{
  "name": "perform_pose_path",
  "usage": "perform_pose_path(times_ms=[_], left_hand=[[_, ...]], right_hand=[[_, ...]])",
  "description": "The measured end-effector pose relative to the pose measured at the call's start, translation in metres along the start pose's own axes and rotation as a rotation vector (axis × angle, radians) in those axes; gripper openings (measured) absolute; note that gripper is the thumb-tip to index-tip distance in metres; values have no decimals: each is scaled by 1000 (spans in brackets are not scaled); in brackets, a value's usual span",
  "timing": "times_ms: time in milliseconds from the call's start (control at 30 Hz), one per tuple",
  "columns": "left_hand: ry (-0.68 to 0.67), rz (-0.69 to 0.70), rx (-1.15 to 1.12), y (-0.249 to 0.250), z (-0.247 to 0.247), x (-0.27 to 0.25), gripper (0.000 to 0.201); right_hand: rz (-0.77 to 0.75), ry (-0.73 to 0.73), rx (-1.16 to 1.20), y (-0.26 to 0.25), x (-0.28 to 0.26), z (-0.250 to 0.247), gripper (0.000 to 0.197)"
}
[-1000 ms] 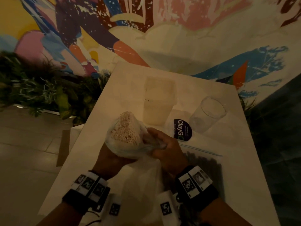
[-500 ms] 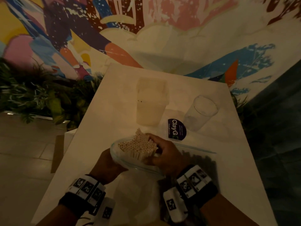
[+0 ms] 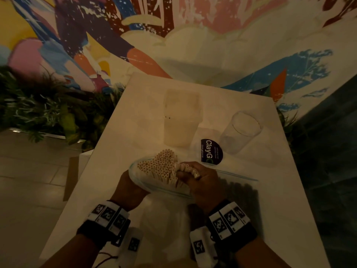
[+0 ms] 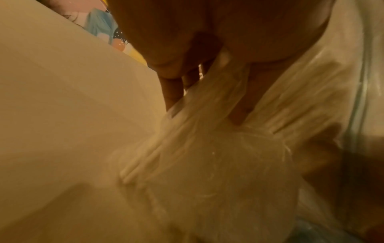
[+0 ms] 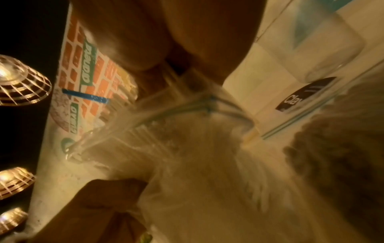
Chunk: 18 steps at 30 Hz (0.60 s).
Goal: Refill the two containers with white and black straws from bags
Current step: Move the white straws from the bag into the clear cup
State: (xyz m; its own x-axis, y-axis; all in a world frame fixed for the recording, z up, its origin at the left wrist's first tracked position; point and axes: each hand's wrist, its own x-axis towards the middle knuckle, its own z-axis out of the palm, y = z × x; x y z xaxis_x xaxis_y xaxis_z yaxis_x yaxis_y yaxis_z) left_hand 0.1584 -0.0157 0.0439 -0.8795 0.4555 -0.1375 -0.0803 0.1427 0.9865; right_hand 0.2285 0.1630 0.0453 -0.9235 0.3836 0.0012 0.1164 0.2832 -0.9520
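A clear zip bag (image 3: 139, 176) full of white straws (image 3: 158, 165) stands open-mouthed in front of me. My left hand (image 3: 129, 188) grips the bag's side from the left; in the left wrist view its fingers (image 4: 172, 92) curl into the plastic (image 4: 218, 164). My right hand (image 3: 199, 180) grips a handful of the white straws at the bag's mouth. Behind stand a frosted square container (image 3: 181, 117) and a clear round cup (image 3: 241, 132). A second zip bag (image 3: 241, 192) with dark straws lies flat to the right, partly under my right wrist.
A dark round "ClayGo" sticker (image 3: 211, 151) lies on the white table (image 3: 119, 144) between the two containers. Green plants (image 3: 38, 109) run along the left past the table's edge. A painted mural wall (image 3: 193, 35) rises behind. Dark floor lies to the right.
The bag was held up with the plastic over the straw tops. Now it is lower, its mouth is pulled down, the straw ends stand bare, and my right hand has closed on some.
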Motion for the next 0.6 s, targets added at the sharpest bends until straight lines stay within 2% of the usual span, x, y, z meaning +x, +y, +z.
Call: perform_pose_path(times_ms=[67,133,200,333,400,500,600], left_hand=[[-47,4,26,-7,1,2,47],[-69,-34,52,-23,-3,7,53],[-63,-14,123,-33,-5,7,55],[-14,-36,199,-22,-2,6,38],[37,-84,184,-20,0,5,35],[-2,-47,216,-19,2,1,78],[41,-82,183,-28,1,1,70]], right_hand=[[-10,-83,-70,-1,-1,2,15],[-11,-39,-42,0,1,1,14],[1,3,-23,4,3,1,15],[17,-18,-56,11,-1,0,18],[39,-20,-88,11,-3,0,22],[50,-66,-170,6,-7,-1,24],[41,8,29,0,-3,-2,14]])
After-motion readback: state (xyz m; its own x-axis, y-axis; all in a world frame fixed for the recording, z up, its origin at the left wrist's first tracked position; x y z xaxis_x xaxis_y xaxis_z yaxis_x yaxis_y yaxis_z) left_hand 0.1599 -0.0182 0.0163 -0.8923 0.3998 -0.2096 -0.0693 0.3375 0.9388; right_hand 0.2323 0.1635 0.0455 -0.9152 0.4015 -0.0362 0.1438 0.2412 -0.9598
